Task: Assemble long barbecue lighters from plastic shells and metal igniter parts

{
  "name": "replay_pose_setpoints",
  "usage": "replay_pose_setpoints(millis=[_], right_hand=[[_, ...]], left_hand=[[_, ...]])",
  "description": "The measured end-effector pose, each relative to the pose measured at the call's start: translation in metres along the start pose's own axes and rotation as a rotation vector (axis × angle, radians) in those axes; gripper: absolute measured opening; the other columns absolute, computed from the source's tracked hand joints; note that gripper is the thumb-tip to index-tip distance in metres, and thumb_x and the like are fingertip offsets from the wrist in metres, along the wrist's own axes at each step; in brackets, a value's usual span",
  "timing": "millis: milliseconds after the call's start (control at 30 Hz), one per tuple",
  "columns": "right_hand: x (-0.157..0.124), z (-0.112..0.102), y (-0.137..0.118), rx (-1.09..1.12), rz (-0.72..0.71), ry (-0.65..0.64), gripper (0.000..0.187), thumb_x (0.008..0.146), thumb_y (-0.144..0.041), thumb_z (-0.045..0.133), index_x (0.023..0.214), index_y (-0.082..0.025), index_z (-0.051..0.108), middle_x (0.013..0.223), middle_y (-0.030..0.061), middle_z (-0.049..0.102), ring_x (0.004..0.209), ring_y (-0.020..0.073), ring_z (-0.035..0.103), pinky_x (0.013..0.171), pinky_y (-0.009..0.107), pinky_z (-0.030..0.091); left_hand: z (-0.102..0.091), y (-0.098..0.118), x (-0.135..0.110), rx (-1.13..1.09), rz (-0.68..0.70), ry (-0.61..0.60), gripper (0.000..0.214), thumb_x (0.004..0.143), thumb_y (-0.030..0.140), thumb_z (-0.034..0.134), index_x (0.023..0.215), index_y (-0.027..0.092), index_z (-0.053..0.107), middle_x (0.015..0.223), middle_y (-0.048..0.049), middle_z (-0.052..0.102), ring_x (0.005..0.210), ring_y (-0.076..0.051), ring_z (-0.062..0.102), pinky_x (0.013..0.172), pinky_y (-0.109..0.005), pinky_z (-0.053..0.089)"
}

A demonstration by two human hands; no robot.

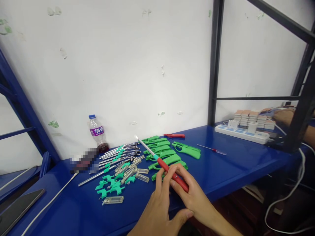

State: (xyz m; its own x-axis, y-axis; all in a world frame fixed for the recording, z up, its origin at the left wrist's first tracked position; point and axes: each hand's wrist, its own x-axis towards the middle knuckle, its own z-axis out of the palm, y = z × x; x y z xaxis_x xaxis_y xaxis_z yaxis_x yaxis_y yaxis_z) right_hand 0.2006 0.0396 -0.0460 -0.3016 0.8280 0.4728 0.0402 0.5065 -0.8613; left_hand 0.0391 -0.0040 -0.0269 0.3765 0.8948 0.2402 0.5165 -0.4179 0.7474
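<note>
- Location: I found the long lighter [162, 164] in front of me, raised above the near part of the desk [209, 172], its length slanting away toward the wall [123, 65].
- Right grip [197, 198]: pinching the red handle [181, 183] near its back end.
- Left grip [159, 203]: fingers set against the front of the handle, thumb standing apart from it; I could not tell whether these fingers bore any of the hold.
- Weight: judged light, well within a fingertip hold.
- Stiffness: the handle looked like hard plastic and the silver tube [147, 147] like thin metal; I judged both rigid, with little give under a squeeze.
- Surface: both looked smooth, so some slip or rolling was to be expected under a loose pinch.
- Fragility: I rated the teal collar [156, 157], where tube met handle, the weak spot, liable to strain if the tube were levered sideways.
- Recommended hold: around the thick handle, clear of the tube, whose tip reached out past the green handles [169, 160].
</note>
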Motion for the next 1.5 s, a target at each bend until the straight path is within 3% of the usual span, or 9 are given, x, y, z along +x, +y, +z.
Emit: replay_pose_setpoints(millis=[167,600,733,833,933,1067,1267,1500], right_hand=[[0.001,0.001,-0.002,0.012,0.012,-0.001,0.018,0.106,-0.041,0.055,0.112,-0.025,0.06,0.1,0.0016,0.068,0.1,0.0209,0.064,0.089,0.03,0.051],[0.0,0.001,-0.002,0.016,0.007,0.013,0.024,0.105,-0.042,0.055,0.117,-0.023,0.062,0.104,0.0029,0.066,0.092,0.0193,0.063,0.085,0.03,0.051],[-0.002,0.0,-0.006,0.03,0.009,-0.027,0.033,0.106,-0.045,0.056,0.132,-0.026,0.06,0.124,0.0059,0.067,0.11,0.0222,0.065,0.099,0.033,0.05],[-0.004,-0.002,-0.01,0.075,0.021,-0.068,0.041,0.106,-0.044,0.056,0.144,-0.03,0.054,0.146,0.0076,0.058,0.134,0.0249,0.056,0.114,0.038,0.044],[-0.004,-0.002,-0.012,0.128,0.03,-0.083,0.045,0.106,-0.043,0.056,0.15,-0.032,0.051,0.157,0.0082,0.051,0.146,0.0257,0.047,0.121,0.042,0.038],[-0.004,-0.002,-0.012,0.154,0.033,-0.088,0.048,0.105,-0.041,0.058,0.152,-0.034,0.049,0.16,0.0083,0.049,0.148,0.0268,0.045,0.125,0.047,0.033],[-0.004,-0.002,-0.012,0.175,0.045,-0.094,0.048,0.106,-0.039,0.057,0.152,-0.033,0.049,0.162,0.0079,0.047,0.147,0.0258,0.047,0.123,0.044,0.037],[-0.004,-0.001,-0.011,0.139,0.037,-0.084,0.045,0.106,-0.04,0.056,0.149,-0.031,0.052,0.158,0.0085,0.051,0.144,0.026,0.05,0.119,0.041,0.042]], left_hand=[[0.0,-0.001,-0.001,0.016,-0.023,-0.025,0.094,0.091,0.05,0.071,0.167,0.034,0.018,0.176,-0.012,0.011,0.16,-0.044,0.017,0.123,-0.064,0.031],[-0.001,0.0,0.0,0.042,-0.005,-0.025,0.093,0.092,0.047,0.072,0.167,0.033,0.019,0.177,-0.0106,0.011,0.162,-0.039,0.01,0.126,-0.064,0.027],[-0.001,-0.001,0.0,0.044,0.004,-0.02,0.097,0.09,0.049,0.073,0.168,0.032,0.019,0.177,-0.0114,0.01,0.162,-0.04,0.013,0.126,-0.063,0.026],[0.0,-0.001,-0.002,0.043,-0.058,-0.012,0.102,0.087,0.052,0.075,0.168,0.031,0.018,0.177,-0.0144,0.002,0.16,-0.045,0.018,0.124,-0.067,0.026],[0.0,0.0,-0.003,0.028,-0.098,-0.024,0.105,0.085,0.054,0.077,0.168,0.033,0.016,0.178,-0.014,-0.003,0.161,-0.046,0.012,0.123,-0.07,0.023],[-0.001,0.003,-0.002,0.007,-0.099,-0.023,0.107,0.083,0.052,0.079,0.168,0.037,0.017,0.178,-0.0108,-0.008,0.161,-0.046,0.008,0.123,-0.07,0.023],[-0.001,0.003,-0.002,0.012,-0.089,-0.021,0.105,0.085,0.051,0.078,0.168,0.034,0.017,0.178,-0.012,-0.006,0.162,-0.044,0.0,0.125,-0.069,0.019],[0.0,0.0,-0.003,-0.003,-0.086,-0.015,0.104,0.085,0.053,0.077,0.168,0.033,0.018,0.177,-0.0142,-0.007,0.161,-0.046,0.012,0.124,-0.068,0.024]])
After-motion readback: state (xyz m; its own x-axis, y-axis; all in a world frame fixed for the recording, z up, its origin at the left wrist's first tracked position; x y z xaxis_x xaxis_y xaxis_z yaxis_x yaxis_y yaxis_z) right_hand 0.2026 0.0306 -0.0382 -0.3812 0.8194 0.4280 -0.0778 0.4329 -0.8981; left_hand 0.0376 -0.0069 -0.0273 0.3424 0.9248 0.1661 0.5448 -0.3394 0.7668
